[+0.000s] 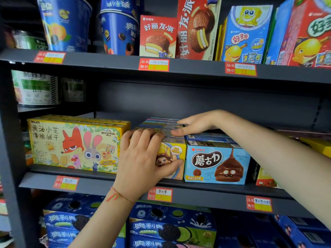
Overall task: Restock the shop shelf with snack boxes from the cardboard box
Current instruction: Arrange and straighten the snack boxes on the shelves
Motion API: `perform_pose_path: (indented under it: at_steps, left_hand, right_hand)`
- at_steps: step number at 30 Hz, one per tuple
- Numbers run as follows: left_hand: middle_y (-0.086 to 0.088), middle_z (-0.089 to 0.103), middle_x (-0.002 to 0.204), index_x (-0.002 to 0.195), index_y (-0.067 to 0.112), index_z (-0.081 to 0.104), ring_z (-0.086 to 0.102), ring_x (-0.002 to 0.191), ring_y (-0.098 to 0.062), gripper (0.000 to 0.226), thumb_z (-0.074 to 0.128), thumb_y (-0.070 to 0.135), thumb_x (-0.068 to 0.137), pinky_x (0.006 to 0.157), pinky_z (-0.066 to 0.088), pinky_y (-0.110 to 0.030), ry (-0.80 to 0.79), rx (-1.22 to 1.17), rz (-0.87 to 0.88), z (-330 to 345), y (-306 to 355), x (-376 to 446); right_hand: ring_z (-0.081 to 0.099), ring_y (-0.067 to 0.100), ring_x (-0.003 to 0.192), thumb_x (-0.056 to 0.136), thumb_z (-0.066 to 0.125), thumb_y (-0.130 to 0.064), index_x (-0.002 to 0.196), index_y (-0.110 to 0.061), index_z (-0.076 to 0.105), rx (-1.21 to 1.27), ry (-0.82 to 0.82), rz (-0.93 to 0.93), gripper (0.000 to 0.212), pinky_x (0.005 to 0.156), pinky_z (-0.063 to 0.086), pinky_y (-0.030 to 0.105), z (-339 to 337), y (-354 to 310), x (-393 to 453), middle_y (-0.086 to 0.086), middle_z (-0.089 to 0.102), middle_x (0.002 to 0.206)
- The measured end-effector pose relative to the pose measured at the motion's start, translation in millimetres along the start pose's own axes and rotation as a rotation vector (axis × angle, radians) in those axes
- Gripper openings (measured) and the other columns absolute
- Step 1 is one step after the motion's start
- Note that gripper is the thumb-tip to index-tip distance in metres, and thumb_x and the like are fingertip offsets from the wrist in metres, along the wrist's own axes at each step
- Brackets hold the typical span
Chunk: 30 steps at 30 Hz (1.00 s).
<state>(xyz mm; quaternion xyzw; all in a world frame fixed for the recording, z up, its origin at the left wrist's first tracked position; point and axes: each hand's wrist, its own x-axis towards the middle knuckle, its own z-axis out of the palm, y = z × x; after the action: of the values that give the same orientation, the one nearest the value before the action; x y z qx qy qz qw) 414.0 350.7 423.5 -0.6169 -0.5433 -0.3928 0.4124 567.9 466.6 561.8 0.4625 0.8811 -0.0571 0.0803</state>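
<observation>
On the middle shelf (pixel 100 183) stands a row of small snack boxes. My left hand (pixel 141 158) grips the front yellow snack box (pixel 176 154), fingers curled over its top edge and thumb on its front face. My right hand (pixel 195 125) reaches in from the right and lies with straight fingers on the tops of the boxes (pixel 161 123) lined up behind it. A light blue mushroom-chocolate box (pixel 216 163) stands right beside the yellow one. The cardboard box is out of view.
A large yellow biscuit box (pixel 75 144) with cartoon animals stands left of my hands. Chocolate pie boxes (pixel 157 36) and blue tubs (pixel 118 27) fill the shelf above. Blue cookie boxes (pixel 172 228) fill the shelf below. Red price tags (pixel 160 194) line the shelf edges.
</observation>
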Motion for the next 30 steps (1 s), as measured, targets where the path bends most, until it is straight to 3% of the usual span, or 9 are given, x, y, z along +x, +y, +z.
perform_pose_path:
  at_steps: [4,8,13,18,23,27,30]
  left_hand:
    - [-0.005,0.064,0.110,0.109,0.014,0.067,0.057,0.102,-0.026,0.069,0.053,0.076,0.083,0.097,0.038,-0.045,-0.014,0.000,-0.005,-0.7,0.3,-0.1]
    - [-0.005,0.064,0.110,0.109,0.013,0.067,0.057,0.102,-0.026,0.069,0.052,0.076,0.084,0.098,0.037,-0.045,-0.015,0.002,-0.004,-1.2,0.0,-0.3]
    - [-0.005,0.064,0.109,0.108,0.012,0.068,0.058,0.101,-0.028,0.069,0.053,0.075,0.084,0.097,0.038,-0.045,0.003,0.001,0.004,-0.7,-0.4,0.4]
    - [-0.005,0.064,0.111,0.109,0.013,0.068,0.058,0.102,-0.027,0.069,0.055,0.075,0.083,0.098,0.038,-0.046,-0.005,0.000,0.000,-0.9,-0.4,-0.5]
    - [-0.004,0.064,0.111,0.109,0.013,0.068,0.058,0.102,-0.027,0.068,0.052,0.075,0.085,0.098,0.038,-0.045,-0.003,0.002,0.008,-0.3,-1.1,-0.3]
    - [-0.005,0.064,0.112,0.110,0.013,0.068,0.058,0.104,-0.028,0.068,0.052,0.074,0.086,0.098,0.039,-0.047,-0.016,0.005,0.000,0.1,-1.4,-0.9]
    - [-0.006,0.064,0.112,0.110,0.013,0.068,0.058,0.104,-0.029,0.065,0.050,0.071,0.088,0.097,0.039,-0.048,-0.025,0.001,-0.004,-0.7,-0.5,-1.0]
  right_hand:
    - [0.040,0.019,0.138,0.060,0.035,-0.087,0.154,-0.026,0.028,-0.006,-0.010,0.005,0.112,0.117,0.031,0.039,0.0,0.6,1.2,-0.002,0.036,0.157]
    - [0.043,0.019,0.136,0.076,0.035,-0.082,0.152,-0.027,0.030,0.014,-0.034,-0.002,0.094,0.114,0.033,0.035,-0.2,2.1,2.6,-0.003,0.039,0.155]
    - [0.019,0.019,0.150,0.044,0.035,-0.103,0.158,-0.031,0.011,-0.040,-0.011,0.000,0.137,0.122,0.018,0.044,-13.1,7.0,8.6,-0.006,0.015,0.165]
    - [0.016,0.020,0.152,0.034,0.034,-0.108,0.157,-0.041,0.004,-0.069,0.032,0.015,0.143,0.123,0.016,0.045,-20.2,12.6,25.2,-0.006,0.011,0.166]
    - [0.020,0.015,0.150,0.063,0.036,-0.094,0.157,-0.038,0.008,-0.028,0.037,-0.075,0.113,0.122,0.019,0.039,-10.8,15.1,40.7,-0.011,0.013,0.165]
    - [0.026,0.014,0.148,0.062,0.049,-0.090,0.155,-0.035,0.026,0.148,0.040,-0.135,0.110,0.120,0.021,0.030,0.3,22.1,46.3,-0.011,0.027,0.161]
    - [0.022,0.009,0.148,0.077,0.050,-0.083,0.151,-0.037,0.036,0.224,0.048,-0.134,0.088,0.118,0.016,0.021,8.3,25.4,47.9,-0.014,0.030,0.159]
